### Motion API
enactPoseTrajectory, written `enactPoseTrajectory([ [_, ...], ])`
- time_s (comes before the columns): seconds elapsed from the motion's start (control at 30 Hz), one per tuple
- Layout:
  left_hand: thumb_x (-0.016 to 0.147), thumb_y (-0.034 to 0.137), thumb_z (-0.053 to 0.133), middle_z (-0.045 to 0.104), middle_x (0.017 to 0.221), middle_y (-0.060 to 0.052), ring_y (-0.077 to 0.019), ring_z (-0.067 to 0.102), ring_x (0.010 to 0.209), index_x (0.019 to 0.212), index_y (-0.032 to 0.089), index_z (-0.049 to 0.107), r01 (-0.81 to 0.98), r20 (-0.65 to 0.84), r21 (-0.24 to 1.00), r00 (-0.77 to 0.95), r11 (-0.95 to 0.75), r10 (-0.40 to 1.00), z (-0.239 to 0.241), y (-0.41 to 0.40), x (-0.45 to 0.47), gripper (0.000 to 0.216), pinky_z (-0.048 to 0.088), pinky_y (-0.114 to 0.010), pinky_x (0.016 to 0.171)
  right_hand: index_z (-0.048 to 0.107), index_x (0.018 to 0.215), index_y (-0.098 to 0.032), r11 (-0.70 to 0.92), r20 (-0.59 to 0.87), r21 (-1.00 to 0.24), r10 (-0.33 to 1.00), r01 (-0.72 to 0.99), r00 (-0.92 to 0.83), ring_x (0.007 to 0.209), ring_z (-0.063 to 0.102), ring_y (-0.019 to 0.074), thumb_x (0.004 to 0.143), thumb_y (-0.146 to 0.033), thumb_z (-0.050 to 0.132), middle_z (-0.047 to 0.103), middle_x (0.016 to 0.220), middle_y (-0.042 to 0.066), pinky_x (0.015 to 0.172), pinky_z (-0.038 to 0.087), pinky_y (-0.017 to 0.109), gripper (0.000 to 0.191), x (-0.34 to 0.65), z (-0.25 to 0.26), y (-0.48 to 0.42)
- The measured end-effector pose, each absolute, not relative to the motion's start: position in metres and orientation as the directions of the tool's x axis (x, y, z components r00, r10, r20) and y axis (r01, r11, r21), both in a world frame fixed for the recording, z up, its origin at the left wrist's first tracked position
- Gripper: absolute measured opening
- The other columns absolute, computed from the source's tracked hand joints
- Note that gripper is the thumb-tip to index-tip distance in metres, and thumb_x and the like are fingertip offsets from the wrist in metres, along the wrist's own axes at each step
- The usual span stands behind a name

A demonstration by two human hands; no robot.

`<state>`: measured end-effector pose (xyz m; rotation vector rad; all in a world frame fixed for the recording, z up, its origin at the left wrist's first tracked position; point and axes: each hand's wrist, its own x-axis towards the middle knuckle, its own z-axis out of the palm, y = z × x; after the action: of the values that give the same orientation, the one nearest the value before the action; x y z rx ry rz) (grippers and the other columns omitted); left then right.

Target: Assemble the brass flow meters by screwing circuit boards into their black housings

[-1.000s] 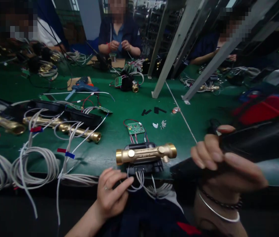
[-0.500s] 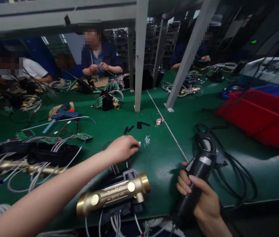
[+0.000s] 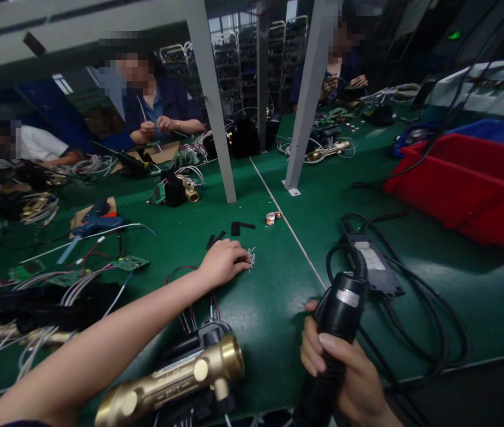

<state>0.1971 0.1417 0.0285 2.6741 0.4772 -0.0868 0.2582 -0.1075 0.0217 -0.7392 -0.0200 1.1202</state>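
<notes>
My left hand [image 3: 222, 263] reaches over the green bench, its fingers drawn together at the edge of a small pile of silvery screws [image 3: 252, 258]. What its fingertips pinch, if anything, is too small to make out. My right hand [image 3: 343, 362] is wrapped round a black electric screwdriver [image 3: 339, 311], held with its cord end up; its lower end runs out of view. Below my left forearm lies a brass valve body [image 3: 180, 376] with a threaded end, black housing and wires. Thin black strips [image 3: 236, 229] lie just beyond my left hand.
A black power adapter [image 3: 374, 264] with looped cables lies right of the screwdriver, before a red bin [image 3: 465, 196]. Metal posts [image 3: 216, 118] rise from the bench. At left are a blue glue gun [image 3: 95, 222], circuit boards [image 3: 129, 263] and wired assemblies. Several people work across the bench.
My left fingertips have moved onto the edge of the screw pile. My right hand still grips the screwdriver. The view has shifted, so the brass body appears lower and farther left.
</notes>
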Motion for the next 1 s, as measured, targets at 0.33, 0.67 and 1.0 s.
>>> enactPoseTrajectory([
  [0.33, 0.078, 0.012, 0.058, 0.064, 0.068, 0.001, -0.0101, 0.057, 0.061, 0.076, 0.012, 0.062, 0.403, 0.05, 0.641, 0.827, -0.653, 0.559, 0.102, 0.124, 0.164, 0.004, 0.045, -0.021, 0.057, 0.061, 0.096, -0.023, 0.225, -0.305, -0.615, 0.816, -0.756, 0.491, 0.044, 0.044, 0.0066, 0.068, -0.028, 0.075, 0.049, 0.058, -0.005, 0.043, 0.04, 0.019, 0.031, 0.264, 0.02, -0.104],
  [0.67, 0.092, 0.021, 0.05, 0.066, 0.073, -0.003, -0.012, 0.064, 0.068, 0.09, 0.023, 0.06, 0.214, 0.272, 0.696, 0.806, -0.686, 0.527, 0.135, -0.009, 0.008, 0.011, 0.054, -0.02, 0.056, 0.064, 0.083, -0.022, 0.113, -0.455, -0.665, 0.723, -0.738, 0.52, 0.042, 0.039, 0.0058, 0.055, -0.023, 0.075, 0.043, 0.053, -0.005, 0.041, 0.038, 0.017, 0.031, 0.264, 0.035, -0.103],
  [1.0, 0.089, 0.024, 0.059, 0.064, 0.069, 0.002, -0.0083, 0.059, 0.06, 0.084, 0.019, 0.066, 0.542, 0.469, 0.514, 0.471, -0.665, 0.747, 0.046, -0.032, 0.008, 0.01, 0.047, -0.018, 0.059, 0.063, 0.082, -0.02, 0.106, -0.462, -0.713, 0.672, -0.693, 0.579, 0.044, 0.035, 0.0045, 0.05, -0.024, 0.077, 0.038, 0.055, -0.006, 0.041, 0.035, 0.016, 0.034, 0.262, 0.035, -0.105],
])
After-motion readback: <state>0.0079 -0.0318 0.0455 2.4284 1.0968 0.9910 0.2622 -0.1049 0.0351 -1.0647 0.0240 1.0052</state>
